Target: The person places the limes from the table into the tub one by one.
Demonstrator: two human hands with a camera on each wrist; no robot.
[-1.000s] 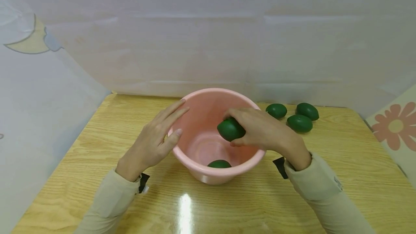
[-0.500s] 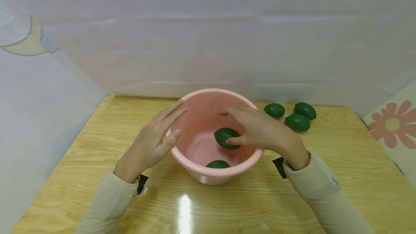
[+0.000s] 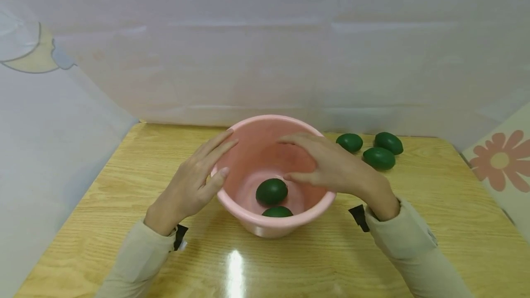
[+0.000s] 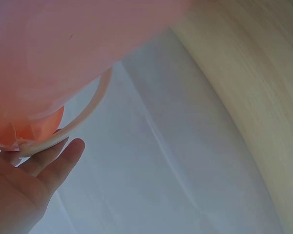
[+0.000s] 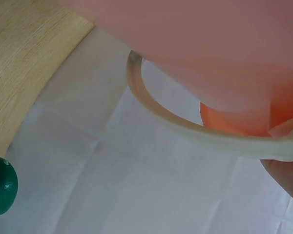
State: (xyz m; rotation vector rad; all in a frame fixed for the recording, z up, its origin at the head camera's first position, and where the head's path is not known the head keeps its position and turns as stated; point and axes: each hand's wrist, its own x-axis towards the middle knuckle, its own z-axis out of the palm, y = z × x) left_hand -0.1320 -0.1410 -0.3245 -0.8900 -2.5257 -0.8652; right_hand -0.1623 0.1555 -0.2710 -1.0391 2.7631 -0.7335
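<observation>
Left hand: the left hand (image 3: 191, 183) lies flat against the outer left wall of the pink basin (image 3: 248, 210), fingers straight and reaching up to the rim, thumb tip on the rim's edge — its grip is slack, closed round nothing
Left wrist view: the palm and straight fingers (image 4: 63, 158) show beside the basin's pink wall and pale rim
Right hand: the right hand (image 3: 331, 167) hovers over the right half of the basin's mouth, palm down, fingers spread and only lightly bent — its grip is loose and holds nothing
Nearest fruit: a dark green oval fruit (image 3: 271, 191) lies loose on the basin floor, below and left of the right thumb, apart from the hand
Second fruit in basin: another green fruit (image 3: 277, 211) sits against the near wall, half hidden by the rim, just beside the first
Basin: round, pink, upright on the wooden bench (image 3: 434, 224), between the two hands
Fruits outside: three more green fruits (image 3: 378, 158) lie in a small cluster on the bench at the back right, well apart from the basin; one of them shows at the lower left of the right wrist view
Surroundings: white sheeting rises behind and to the left of the bench; a panel with a pink flower (image 3: 503, 160) stands at the right edge
</observation>
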